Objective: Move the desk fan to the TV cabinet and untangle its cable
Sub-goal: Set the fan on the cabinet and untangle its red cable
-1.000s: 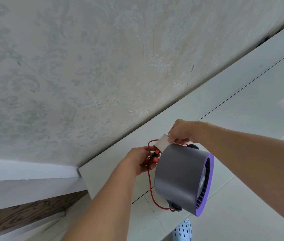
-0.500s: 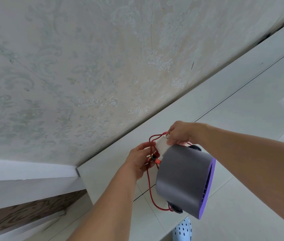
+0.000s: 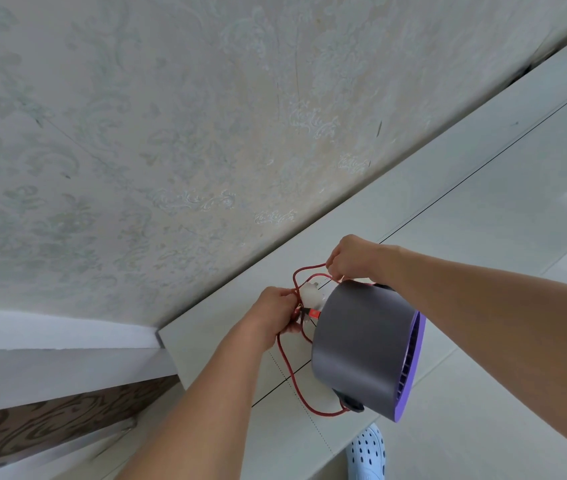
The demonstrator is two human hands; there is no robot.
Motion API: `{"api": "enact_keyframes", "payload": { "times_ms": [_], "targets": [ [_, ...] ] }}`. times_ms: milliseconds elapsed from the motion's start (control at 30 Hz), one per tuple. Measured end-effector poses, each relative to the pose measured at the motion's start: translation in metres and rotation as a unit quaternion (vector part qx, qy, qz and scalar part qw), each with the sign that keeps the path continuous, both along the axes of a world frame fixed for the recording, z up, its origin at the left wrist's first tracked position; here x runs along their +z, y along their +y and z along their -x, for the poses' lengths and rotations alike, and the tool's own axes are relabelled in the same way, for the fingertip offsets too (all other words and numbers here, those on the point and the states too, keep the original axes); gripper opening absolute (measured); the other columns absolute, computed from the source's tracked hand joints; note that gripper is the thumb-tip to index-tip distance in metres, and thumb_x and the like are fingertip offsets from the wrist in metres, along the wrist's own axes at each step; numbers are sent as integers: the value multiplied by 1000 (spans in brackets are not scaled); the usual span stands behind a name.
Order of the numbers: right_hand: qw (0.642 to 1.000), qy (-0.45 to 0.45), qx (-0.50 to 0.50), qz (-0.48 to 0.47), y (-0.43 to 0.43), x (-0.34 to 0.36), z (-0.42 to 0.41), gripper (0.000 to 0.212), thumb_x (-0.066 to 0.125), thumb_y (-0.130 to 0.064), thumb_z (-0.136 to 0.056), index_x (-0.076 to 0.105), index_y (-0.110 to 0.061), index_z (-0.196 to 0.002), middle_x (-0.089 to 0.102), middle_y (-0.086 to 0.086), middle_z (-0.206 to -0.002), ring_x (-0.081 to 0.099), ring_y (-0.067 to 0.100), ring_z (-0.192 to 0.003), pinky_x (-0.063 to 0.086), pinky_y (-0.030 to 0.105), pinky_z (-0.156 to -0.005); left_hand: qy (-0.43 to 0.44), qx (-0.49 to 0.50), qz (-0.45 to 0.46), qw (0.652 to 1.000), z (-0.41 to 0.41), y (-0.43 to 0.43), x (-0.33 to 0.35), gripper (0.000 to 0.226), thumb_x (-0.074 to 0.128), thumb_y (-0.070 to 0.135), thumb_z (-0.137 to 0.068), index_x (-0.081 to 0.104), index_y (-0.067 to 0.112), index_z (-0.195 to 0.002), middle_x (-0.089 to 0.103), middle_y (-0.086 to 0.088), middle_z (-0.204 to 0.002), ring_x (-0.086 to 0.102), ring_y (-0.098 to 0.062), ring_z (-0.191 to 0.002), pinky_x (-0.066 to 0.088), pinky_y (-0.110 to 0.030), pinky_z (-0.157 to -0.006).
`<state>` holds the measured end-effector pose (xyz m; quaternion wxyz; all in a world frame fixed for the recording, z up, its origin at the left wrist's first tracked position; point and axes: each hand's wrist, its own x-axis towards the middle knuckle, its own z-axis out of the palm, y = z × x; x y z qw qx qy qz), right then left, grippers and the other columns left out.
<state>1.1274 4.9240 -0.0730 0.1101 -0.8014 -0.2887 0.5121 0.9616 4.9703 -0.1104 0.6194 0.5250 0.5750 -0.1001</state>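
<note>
Here both hands, left hand (image 3: 271,315) and right hand (image 3: 351,259), seemingly pinch the fan's (image 3: 361,348) red cable (image 3: 287,372)

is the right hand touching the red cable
Touching. The head view shows the right hand pinching a loop of the red cable above the fan, the cable running straight into its fingers.

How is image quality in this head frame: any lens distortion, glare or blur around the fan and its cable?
Head view: wide-angle bending bows the cabinet top edges; lighting soft and even, no glare; desk fan, red cable, left hand and right hand look sharp; forearms loom large at the frame bottom.
</note>
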Motion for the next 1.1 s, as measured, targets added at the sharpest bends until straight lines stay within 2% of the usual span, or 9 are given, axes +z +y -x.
{"api": "enact_keyframes", "payload": {
  "times_ms": [133,300,367,500,700,833,933,1000,1100],
  "targets": [
    [1000,-15,-16,-16,-4,5,2,34,53,0,-89,61,7,-121,65,26,-119,58,30,-90,52,43,-93,69,-84,-64,992,9,-3,7,31,39,4,-97,55,7,-72,54,-1,-60,51,-12,-37,42,-26,-54],
    [998,-37,-28,-31,-8,15,8,35,50,-2,-90,60,4,-124,62,25,-124,58,39,-116,48,44,-98,76,40,-81,993,31,2,9,19,39,12,-95,54,1,-90,54,-8,-72,54,-15,-33,39,-16,-40],
    [997,-44,-41,-40,-8,19,12,35,50,-3,-91,60,4,-125,61,24,-126,56,38,-118,46,44,-100,45,84,-75,993,41,3,8,20,40,11,-96,57,0,-99,55,-9,-75,56,-17,-37,49,-23,-48],
    [996,-46,-53,-64,-8,27,22,34,47,-4,-94,58,5,-125,60,25,-126,56,38,-118,46,43,-100,-36,157,-54,985,57,0,14,21,42,7,-96,58,1,-108,53,-10,-76,60,-13,-39,59,-45,-83],
    [981,-105,-79,-141,-13,44,45,35,42,1,-90,63,7,-116,64,24,-120,57,39,-114,49,46,-97,-120,192,-47,973,78,-8,36,21,52,5,-92,65,-3,-107,58,-16,-81,67,-20,-56,61,-40,-75],
    [958,-153,-41,-239,-19,59,67,29,43,-8,-93,71,-9,-98,66,1,-92,60,19,-82,49,30,-72,-161,226,-33,960,92,-16,48,18,59,1,-87,67,-2,-103,65,-21,-87,67,-27,-68,60,-35,-66],
    [944,-150,-1,-294,-23,72,87,18,51,-14,-91,67,-8,-83,64,1,-76,53,15,-65,46,33,-64,-223,225,-28,948,102,-25,55,27,62,-1,-81,69,1,-107,64,-20,-85,63,-25,-72,58,-35,-67],
    [944,-117,31,-306,-30,83,104,19,63,-31,-88,67,-12,-89,65,-2,-80,57,13,-64,48,30,-63,-271,206,-26,940,109,-33,61,30,66,1,-77,71,3,-107,63,-17,-80,62,-23,-71,57,-36,-69],
    [947,-111,92,-289,-43,95,124,48,71,-53,-78,67,-15,-107,67,-3,-95,63,13,-78,52,27,-71,-316,174,-25,932,117,-50,72,30,73,8,-71,72,5,-100,65,-12,-80,63,-20,-70,57,-37,-72]
  ]
}}
